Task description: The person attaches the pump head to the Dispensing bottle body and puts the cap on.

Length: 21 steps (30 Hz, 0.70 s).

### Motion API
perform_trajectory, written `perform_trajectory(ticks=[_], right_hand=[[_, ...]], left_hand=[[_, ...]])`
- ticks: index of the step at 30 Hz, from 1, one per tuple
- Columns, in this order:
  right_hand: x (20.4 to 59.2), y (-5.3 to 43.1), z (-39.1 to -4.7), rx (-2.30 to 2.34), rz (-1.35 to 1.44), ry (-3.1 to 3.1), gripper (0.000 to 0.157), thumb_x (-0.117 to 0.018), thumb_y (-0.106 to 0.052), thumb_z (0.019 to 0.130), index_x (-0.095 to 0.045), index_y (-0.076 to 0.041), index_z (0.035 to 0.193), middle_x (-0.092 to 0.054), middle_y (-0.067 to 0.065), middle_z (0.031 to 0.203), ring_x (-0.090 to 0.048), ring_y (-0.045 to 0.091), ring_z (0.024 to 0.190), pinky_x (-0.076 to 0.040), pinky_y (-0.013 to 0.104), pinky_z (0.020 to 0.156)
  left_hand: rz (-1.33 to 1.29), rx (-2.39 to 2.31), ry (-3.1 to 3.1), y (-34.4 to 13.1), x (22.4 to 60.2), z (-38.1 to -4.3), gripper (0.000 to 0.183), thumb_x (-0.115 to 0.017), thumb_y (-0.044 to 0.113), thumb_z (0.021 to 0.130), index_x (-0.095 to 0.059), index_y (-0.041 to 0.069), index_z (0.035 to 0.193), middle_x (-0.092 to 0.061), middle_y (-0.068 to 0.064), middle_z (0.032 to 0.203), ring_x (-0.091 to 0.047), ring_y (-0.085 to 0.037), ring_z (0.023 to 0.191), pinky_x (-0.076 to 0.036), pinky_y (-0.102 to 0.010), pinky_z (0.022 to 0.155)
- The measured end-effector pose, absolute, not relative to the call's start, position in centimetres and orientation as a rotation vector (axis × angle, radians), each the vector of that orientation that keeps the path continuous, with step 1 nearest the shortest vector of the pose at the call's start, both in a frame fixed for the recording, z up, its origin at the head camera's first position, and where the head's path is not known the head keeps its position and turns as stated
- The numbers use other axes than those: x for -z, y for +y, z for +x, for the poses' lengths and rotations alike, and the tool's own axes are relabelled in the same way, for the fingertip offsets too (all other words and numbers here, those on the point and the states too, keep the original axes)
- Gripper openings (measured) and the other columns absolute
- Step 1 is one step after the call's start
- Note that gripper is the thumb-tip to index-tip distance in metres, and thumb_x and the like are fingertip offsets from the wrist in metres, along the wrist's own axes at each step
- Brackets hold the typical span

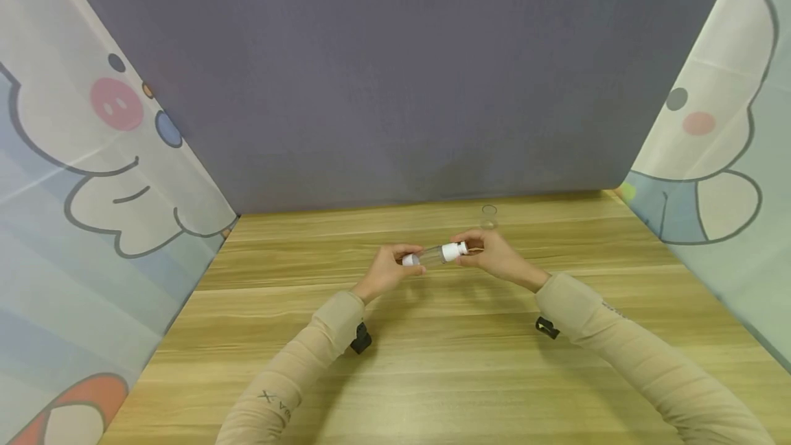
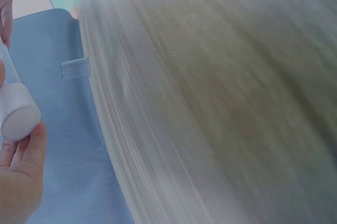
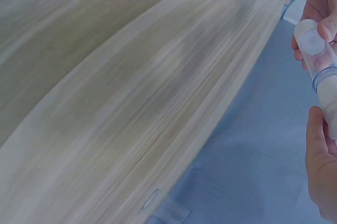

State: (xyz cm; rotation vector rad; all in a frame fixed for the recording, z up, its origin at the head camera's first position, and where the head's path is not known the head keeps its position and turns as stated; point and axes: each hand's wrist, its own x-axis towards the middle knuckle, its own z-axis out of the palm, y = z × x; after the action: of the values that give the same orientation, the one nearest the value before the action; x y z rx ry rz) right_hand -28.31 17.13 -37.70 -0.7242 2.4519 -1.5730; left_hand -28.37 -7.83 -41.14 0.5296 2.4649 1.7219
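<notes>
A clear cylindrical bottle (image 1: 431,257) with white ends is held above the table between both hands, tilted slightly up to the right. My left hand (image 1: 384,272) pinches its left white end between thumb and fingers; the round white end face (image 2: 20,123) shows in the left wrist view. At the other end, my right hand (image 1: 499,259) grips the narrower tip beyond a white collar (image 1: 452,251). In the right wrist view the clear middle shows between the hands, with a ring-like edge (image 3: 322,77) around it. The right fingers partly hide the tip.
Behind the right hand, a clear open-topped cylinder, like a cap or small cup (image 1: 489,218), stands near the back of the wooden table (image 1: 445,376). A dark grey panel (image 1: 395,88) rises behind the table, and cartoon-printed curtains (image 1: 711,156) hang on both sides.
</notes>
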Motion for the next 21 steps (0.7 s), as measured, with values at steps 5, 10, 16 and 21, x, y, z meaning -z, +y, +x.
perform_trajectory(ticks=[5,10,16,21], right_hand=[[37.76,17.35,-28.28,1.565,-0.740,2.458,0.039,-0.068,0.003,0.092,-0.057,0.016,0.128,-0.056,0.030,0.122,-0.061,0.041,0.110,-0.057,0.035,0.086],[37.85,17.37,-28.39,1.571,-0.742,2.453,0.039,-0.068,0.004,0.092,-0.057,0.017,0.127,-0.056,0.029,0.121,-0.061,0.040,0.108,-0.057,0.032,0.084],[37.90,17.45,-28.41,1.559,-0.723,2.458,0.041,-0.068,0.002,0.093,-0.056,0.017,0.128,-0.057,0.027,0.119,-0.062,0.039,0.108,-0.057,0.032,0.084],[37.81,17.56,-28.33,1.552,-0.707,2.457,0.042,-0.068,-0.002,0.095,-0.055,0.016,0.130,-0.059,0.027,0.118,-0.062,0.038,0.108,-0.057,0.033,0.085]], left_hand=[[0.543,-1.721,2.466,-7.66,41.26,-28.54,0.039,-0.078,0.003,0.087,-0.068,-0.003,0.124,-0.066,-0.019,0.124,-0.066,-0.027,0.103,-0.056,-0.034,0.086],[0.535,-1.717,2.471,-7.63,41.28,-28.55,0.039,-0.078,0.003,0.087,-0.068,-0.003,0.125,-0.066,-0.019,0.124,-0.066,-0.027,0.102,-0.056,-0.034,0.086],[0.522,-1.723,2.457,-7.60,41.18,-28.38,0.040,-0.079,0.004,0.087,-0.068,-0.002,0.125,-0.066,-0.017,0.125,-0.066,-0.027,0.104,-0.055,-0.034,0.087],[0.505,-1.731,2.449,-7.53,41.10,-28.34,0.040,-0.079,0.004,0.086,-0.068,-0.002,0.125,-0.065,-0.019,0.125,-0.065,-0.027,0.105,-0.056,-0.034,0.087]])
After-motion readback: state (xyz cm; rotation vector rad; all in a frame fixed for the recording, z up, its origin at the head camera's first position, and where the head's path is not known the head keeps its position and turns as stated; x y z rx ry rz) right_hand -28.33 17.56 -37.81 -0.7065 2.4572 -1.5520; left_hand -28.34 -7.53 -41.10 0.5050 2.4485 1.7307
